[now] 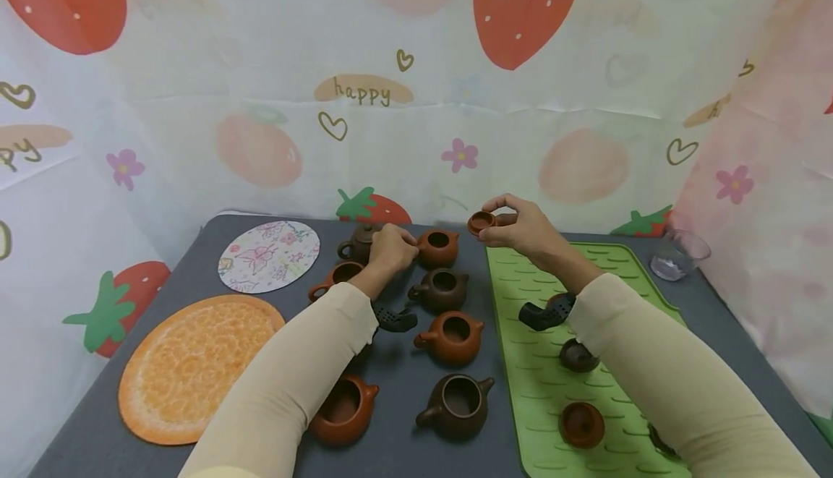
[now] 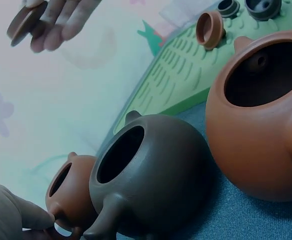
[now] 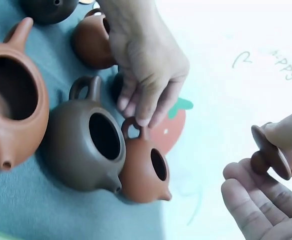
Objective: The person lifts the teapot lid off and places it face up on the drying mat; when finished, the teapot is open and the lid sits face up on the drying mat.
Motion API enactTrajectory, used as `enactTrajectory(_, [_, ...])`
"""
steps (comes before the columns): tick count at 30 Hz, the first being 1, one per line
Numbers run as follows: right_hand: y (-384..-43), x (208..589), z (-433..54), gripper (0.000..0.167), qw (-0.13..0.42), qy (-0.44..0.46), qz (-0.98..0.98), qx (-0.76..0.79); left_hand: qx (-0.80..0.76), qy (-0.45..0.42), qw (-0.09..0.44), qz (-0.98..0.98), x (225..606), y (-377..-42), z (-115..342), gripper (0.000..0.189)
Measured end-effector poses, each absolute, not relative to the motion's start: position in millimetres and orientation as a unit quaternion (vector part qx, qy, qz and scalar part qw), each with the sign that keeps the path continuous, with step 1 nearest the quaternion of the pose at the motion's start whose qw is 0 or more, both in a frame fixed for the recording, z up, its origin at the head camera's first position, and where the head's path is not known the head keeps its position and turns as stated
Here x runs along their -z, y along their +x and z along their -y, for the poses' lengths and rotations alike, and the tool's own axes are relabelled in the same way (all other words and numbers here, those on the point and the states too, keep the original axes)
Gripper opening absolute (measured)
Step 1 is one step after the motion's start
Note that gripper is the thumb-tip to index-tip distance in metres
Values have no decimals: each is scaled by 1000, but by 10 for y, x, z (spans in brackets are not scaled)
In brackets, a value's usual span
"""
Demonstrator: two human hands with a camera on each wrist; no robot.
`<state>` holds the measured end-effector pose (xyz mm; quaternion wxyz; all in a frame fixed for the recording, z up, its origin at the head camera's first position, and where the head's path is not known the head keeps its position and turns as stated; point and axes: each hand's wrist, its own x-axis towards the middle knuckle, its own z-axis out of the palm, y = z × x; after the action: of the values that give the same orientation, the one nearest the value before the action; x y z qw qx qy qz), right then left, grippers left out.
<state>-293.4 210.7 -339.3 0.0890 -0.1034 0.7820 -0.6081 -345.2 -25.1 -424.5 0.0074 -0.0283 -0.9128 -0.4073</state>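
Observation:
At the far end of the table, my left hand point(image 1: 392, 250) pinches the handle of a small reddish-brown clay teapot point(image 1: 438, 248); the right wrist view shows thumb and fingertips on the handle point(image 3: 131, 125). That teapot has no lid on, and its round opening faces up. Raised above the far edge of the green mat, my right hand point(image 1: 523, 226) holds a reddish-brown teapot lid point(image 1: 481, 223) between thumb and fingers. The lid's knob point(image 3: 259, 162) points toward the curled fingers in the right wrist view. A dark lidless teapot point(image 1: 442, 290) stands just nearer than the gripped one.
More lidless teapots, such as a brown one point(image 1: 455, 406) and a reddish one point(image 1: 343, 411), stand in two columns. Several lids, including a reddish one point(image 1: 582, 424), lie on the green mat point(image 1: 520, 391). A clear glass point(image 1: 677, 255) stands far right; two round mats lie left.

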Motion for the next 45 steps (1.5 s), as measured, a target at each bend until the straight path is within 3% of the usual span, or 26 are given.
enactTrajectory(29, [-2697,3380,-2930,40,58,-100,-860,497,412,-34,14,910,4209,-3412,273,11])
enactTrajectory(45, [-2640,3569,-3334,47,72,-67,-871,482,410,-35,14,911,4208,-3405,281,11])
